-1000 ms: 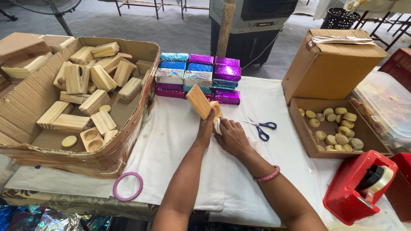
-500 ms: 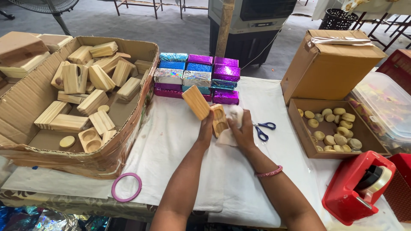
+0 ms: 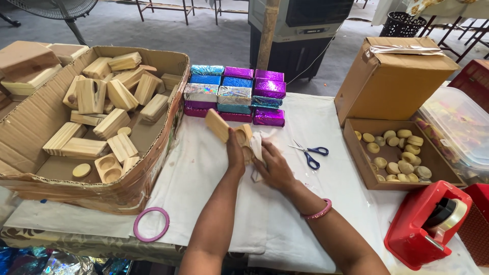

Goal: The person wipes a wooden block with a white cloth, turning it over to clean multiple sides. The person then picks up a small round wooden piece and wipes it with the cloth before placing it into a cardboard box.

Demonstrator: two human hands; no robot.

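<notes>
My left hand (image 3: pixel 235 152) grips a pale wooden block (image 3: pixel 224 128) with round hollows, tilted up above the white table cover (image 3: pixel 204 168). My right hand (image 3: pixel 272 165) presses a white cloth (image 3: pixel 256 145) against the block's end. A pink bangle is on my right wrist (image 3: pixel 318 210). Blue-handled scissors (image 3: pixel 308 153) lie just right of my hands.
A big cardboard box (image 3: pixel 97 117) of wooden blocks sits left. Shiny foil-wrapped boxes (image 3: pixel 234 94) are stacked behind my hands. At right are a low carton of round wooden pieces (image 3: pixel 395 153), a closed carton (image 3: pixel 395 76), a red tape dispenser (image 3: pixel 428 224). A pink ring (image 3: pixel 151 224) lies near the front edge.
My right hand has brought the white cloth up against the block and moved it along the end. The block has tilted a little lower in my left hand.
</notes>
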